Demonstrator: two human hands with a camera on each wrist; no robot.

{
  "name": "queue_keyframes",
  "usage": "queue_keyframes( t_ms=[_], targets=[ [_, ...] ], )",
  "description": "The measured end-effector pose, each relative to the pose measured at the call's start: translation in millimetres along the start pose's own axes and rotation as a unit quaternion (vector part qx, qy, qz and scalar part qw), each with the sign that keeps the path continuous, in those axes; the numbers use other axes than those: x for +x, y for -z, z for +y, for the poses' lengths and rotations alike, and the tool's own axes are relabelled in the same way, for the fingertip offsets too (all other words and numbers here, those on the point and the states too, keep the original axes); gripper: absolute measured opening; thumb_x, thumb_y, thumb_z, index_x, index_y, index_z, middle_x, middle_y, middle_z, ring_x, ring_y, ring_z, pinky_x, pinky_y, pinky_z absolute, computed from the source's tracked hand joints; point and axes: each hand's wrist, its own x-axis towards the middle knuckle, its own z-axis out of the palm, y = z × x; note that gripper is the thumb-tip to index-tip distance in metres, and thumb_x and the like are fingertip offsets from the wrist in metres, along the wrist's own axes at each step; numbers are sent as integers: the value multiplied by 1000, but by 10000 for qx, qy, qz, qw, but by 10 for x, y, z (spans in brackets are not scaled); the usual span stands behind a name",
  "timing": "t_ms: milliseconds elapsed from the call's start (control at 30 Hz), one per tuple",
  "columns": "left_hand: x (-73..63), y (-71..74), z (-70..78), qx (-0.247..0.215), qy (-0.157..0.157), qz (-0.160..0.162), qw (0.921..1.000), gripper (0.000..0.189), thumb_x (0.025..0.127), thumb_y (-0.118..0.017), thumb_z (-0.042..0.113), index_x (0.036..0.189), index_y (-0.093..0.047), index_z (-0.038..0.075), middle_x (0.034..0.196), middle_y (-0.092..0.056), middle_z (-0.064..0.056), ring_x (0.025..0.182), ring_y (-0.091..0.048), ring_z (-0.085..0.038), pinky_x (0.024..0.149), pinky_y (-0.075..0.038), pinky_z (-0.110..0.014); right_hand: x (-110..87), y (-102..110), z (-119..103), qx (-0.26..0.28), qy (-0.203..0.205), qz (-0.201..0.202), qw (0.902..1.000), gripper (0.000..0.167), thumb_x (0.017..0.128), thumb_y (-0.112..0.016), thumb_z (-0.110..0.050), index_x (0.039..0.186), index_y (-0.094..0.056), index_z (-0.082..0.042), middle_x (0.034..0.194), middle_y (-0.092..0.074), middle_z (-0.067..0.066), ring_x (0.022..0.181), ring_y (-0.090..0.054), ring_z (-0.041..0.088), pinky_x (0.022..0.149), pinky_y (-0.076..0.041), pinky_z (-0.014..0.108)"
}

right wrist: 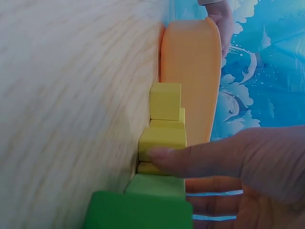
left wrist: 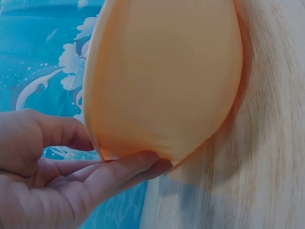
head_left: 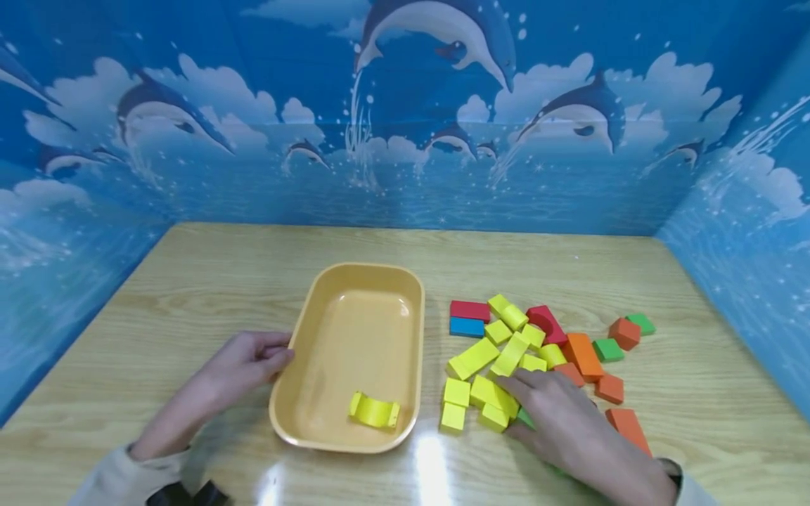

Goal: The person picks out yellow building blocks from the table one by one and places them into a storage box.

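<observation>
At the left edge of a pale orange tray (head_left: 354, 316), my left hand (head_left: 253, 362) pinches the rim. The left wrist view has its thumb and fingers (left wrist: 143, 162) at the tray wall. Inside the tray lies one yellow arched block (head_left: 375, 410). My right hand (head_left: 563, 422) reaches into the loose blocks to the right. Its thumb (right wrist: 171, 158) lies against the near face of a yellow block (right wrist: 164, 138), and the other fingers pass round the far side, their tips hidden. Yellow cubes (head_left: 456, 392) sit just left of this hand.
Around the yellow pile lie red (head_left: 470, 310), blue (head_left: 467, 327), orange (head_left: 583, 356) and green (head_left: 608, 350) blocks. A green block (right wrist: 143, 210) stands close under the right hand. Dolphin-printed walls (head_left: 405, 176) border the wooden table (head_left: 221, 281).
</observation>
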Motion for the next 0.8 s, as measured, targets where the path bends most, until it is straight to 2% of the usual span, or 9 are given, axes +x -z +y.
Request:
queue_keyframes(
  t_ms=[133,233,333,433,567,800],
  targets=[
    [-6,7,-17,-100,-15,-136,9999,35,97,-50,6,124,-53,-17,84,-66,-9,67,-54,-8,54,-48,-19,7,-12,-10,-38,34,60,10000,63,69,-86,-21,127,-63,-16,109,-67,6,95,-63,26,85,-53,47],
    [-11,11,-26,-187,-59,-248,9995,34,97,-48,4,123,-53,-19,96,-70,-14,81,-62,-14,67,-56,-23,13,-24,-13,-37,28,149,9999,61,71,-85,-21,128,-62,-18,105,-69,5,92,-64,24,83,-54,46],
    [-14,7,-26,-399,7,-350,9986,35,98,-47,3,123,-50,-21,100,-69,-20,86,-66,-22,72,-59,-28,21,-29,-14,147,-82,209,9996,58,73,-83,-19,127,-62,-16,109,-69,6,97,-65,25,84,-55,47],
    [-17,1,-26,-822,198,-544,9949,38,98,-46,2,127,-45,-22,105,-67,-25,90,-68,-27,73,-61,-33,22,-32,1,426,-136,326,9985,52,74,-83,-17,122,-65,-11,113,-69,7,101,-65,27,85,-56,47],
    [-22,-8,-29,-1262,292,-855,9879,40,98,-45,2,129,-41,-24,108,-65,-28,92,-68,-31,73,-61,-36,31,-18,23,655,-65,572,9962,43,74,-83,-14,114,-69,-6,109,-70,8,99,-65,27,82,-58,43],
    [-20,-16,-34,-1315,149,-912,9870,39,98,-45,1,127,-41,-25,106,-65,-27,93,-68,-31,75,-61,-36,48,11,35,776,-62,541,9955,41,75,-82,-16,112,-70,-5,107,-70,8,99,-65,26,82,-58,43]
  ],
)
